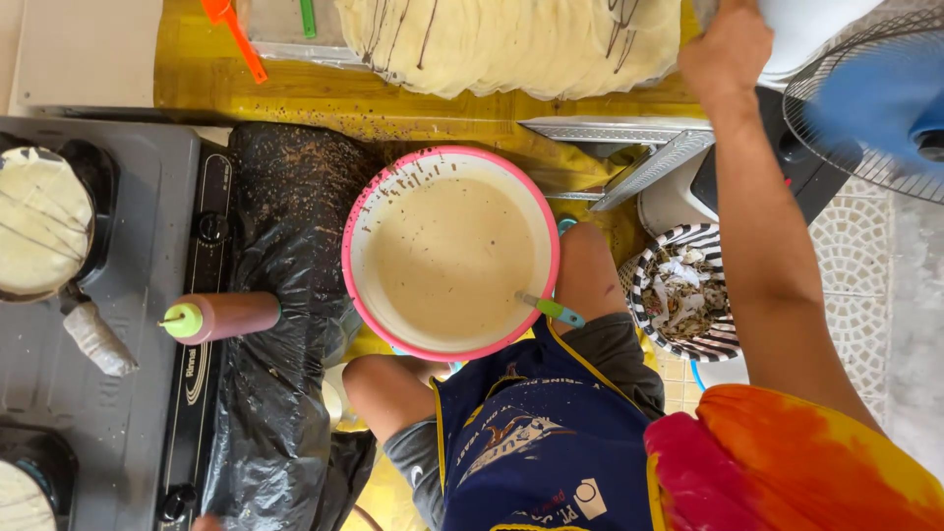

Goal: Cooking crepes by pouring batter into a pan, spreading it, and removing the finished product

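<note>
Right hand (726,44) reaches up to the top edge of the view and grips a white container (811,29), fingers closed on its side; the left hand is out of sight. Below, a grey stove (118,324) fills the left side, with a black plastic sheet (285,295) draped beside it. Flat pale crepes (511,39) streaked with dark sauce are stacked at the top. Between the knees sits a pink-rimmed bowl (359,221) of pale batter, a green-handled utensil (553,311) leaning inside. A striped basket (644,295) of scraps stands near; a brown squeeze bottle (226,317) with green cap lies on the stove.
</note>
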